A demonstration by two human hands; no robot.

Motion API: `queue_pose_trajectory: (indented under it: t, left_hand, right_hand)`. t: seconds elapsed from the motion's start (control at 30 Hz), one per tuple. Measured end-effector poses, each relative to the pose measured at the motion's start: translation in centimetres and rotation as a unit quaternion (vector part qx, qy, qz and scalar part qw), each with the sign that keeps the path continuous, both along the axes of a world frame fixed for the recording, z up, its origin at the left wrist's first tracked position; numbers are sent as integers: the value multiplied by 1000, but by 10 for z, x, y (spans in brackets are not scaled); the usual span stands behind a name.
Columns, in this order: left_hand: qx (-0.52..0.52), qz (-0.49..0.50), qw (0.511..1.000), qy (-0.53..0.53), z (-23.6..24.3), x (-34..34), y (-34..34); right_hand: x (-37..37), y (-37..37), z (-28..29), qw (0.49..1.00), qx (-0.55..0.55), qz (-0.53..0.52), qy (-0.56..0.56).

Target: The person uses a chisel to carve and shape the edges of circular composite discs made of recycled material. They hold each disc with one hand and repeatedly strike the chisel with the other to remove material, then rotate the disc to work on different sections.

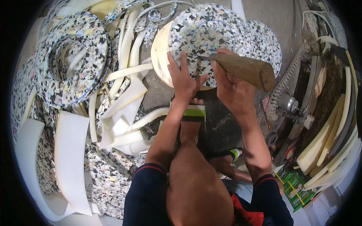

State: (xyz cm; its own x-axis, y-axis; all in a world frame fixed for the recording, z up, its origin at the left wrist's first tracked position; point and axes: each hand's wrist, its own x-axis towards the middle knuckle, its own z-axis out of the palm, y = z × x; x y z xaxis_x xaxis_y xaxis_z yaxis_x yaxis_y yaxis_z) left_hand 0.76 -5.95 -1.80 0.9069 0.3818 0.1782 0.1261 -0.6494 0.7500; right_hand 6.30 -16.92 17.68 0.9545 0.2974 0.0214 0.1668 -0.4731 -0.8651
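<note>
A thick foam disc [211,15] is lying on a pale, round-edged slab [160,56], its crumbly face showing black, white and grey flecks around a faint circle. The left hand [184,79] is spreading open over the disc's near-left edge. The right hand [234,88] is gripping a knife [247,71] by its stout, dull-brown handle at the disc's near-right side; its narrow blade is pointing left, contact with the foam unclear. Right of the disc, another speckled round [266,45] is showing. Well left of it, smooth white foam strips [71,150] are curving near a speckled ring [92,41].
</note>
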Motion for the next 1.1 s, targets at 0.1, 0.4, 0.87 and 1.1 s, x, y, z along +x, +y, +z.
queue_pose_trajectory:
  t: [0.1,0.4,0.87,1.1]
  left_hand:
    - [-12,0,1000,15,1,-4,-1]
    - [-3,-4,1000,21,3,-1,0]
    - [-5,-3,1000,13,3,-3,0]
    - [-10,-7,999,32,3,-5,-1]
  right_hand:
    - [-3,-3,1,997,34,-41,48]
    - [2,2,-6,999,20,1,-47]
    - [8,6,-12,994,21,0,-109]
    - [5,-2,-4,994,-33,5,-100]
